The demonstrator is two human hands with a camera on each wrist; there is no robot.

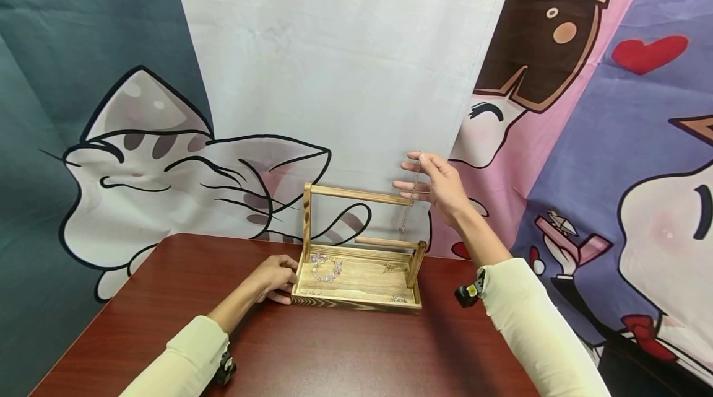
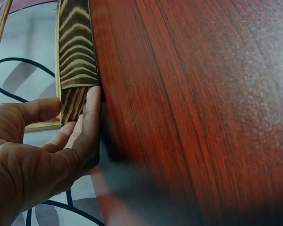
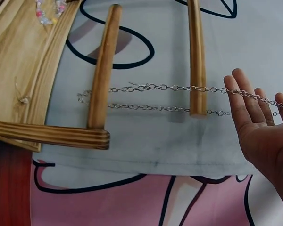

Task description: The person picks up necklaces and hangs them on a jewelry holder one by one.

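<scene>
Reddish table (image 1: pixel 345 353); wooden tray (image 1: pixel 356 306), beaded bracelet (image 1: pixel 337 269) inside.

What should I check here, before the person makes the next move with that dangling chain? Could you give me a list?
1. Chain held: ok, the right grip pinches its top.
2. Stand steadied: ok, the left grip holds its left end.
3. Upper bar free at its right end: ok, no post there.
4. Strands untwisted: ok between the bars, where they run side by side, apart.
5. Chain resting on the upper bar: not ok, its top is held above the bar.
6. Chain not touching the lower bar: cannot tell; it passes behind that bar in the right wrist view.
</scene>
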